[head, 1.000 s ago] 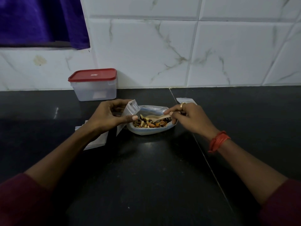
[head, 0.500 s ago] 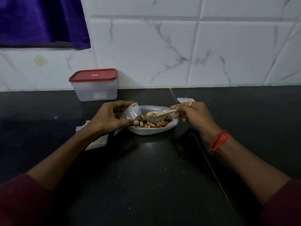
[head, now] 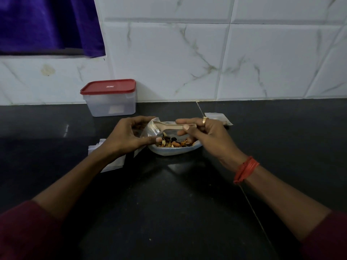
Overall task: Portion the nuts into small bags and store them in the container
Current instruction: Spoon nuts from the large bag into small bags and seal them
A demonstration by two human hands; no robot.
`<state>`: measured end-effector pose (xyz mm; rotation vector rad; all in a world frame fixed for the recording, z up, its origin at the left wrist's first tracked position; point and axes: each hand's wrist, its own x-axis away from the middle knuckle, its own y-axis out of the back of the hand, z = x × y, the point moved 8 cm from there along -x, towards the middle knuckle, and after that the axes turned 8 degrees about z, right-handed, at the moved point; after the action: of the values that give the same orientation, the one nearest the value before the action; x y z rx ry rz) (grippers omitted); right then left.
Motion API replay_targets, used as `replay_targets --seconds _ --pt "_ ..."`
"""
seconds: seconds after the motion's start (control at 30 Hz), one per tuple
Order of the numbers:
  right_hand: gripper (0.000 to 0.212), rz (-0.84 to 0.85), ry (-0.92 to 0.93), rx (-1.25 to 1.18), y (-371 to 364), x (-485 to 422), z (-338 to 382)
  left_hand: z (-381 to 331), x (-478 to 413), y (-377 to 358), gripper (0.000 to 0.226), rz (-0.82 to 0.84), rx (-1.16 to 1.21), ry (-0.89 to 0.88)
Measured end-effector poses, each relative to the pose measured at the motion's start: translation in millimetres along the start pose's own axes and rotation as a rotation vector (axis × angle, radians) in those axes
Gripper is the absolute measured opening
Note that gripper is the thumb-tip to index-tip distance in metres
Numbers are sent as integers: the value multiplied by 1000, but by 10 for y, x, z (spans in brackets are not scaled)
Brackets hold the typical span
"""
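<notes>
Left hand (head: pixel 129 136) pinches small bag (head: pixel 150 129) by rim, mouth held open and tilted toward bowl (head: pixel 174 150) so spoon can enter. Right hand (head: pixel 208 135), fingers (head: pixel 185 127) clamped on spoon (head: pixel 169 126) handle, holds it level, scoop end at bag mouth; likely tipping load in. Nuts (head: pixel 174 142) still fill bowl bottom. Box (head: pixel 109 99) behind-left of bowl, red lid on, contents unclear. Filled bag (head: pixel 218 119) behind-right of bowl. Spare bags (head: pixel 112 162) left of bowl on bench (head: pixel 169 212).
</notes>
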<state>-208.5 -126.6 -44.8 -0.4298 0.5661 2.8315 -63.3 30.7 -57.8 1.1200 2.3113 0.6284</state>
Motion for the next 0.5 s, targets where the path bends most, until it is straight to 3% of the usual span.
replay_targets --seconds 0.1,0.27,0.4,0.5 --pt "29 82 88 139 -88 1 70 -9 1 18 74 -21 28 6" --pt "35 18 115 143 24 -14 86 -23 15 23 68 -27 98 11" --pt "24 -132 91 -14 184 -23 34 23 6 51 65 -61 178 33" --pt "21 -263 84 -33 339 -6 14 119 20 172 66 -216 291 80"
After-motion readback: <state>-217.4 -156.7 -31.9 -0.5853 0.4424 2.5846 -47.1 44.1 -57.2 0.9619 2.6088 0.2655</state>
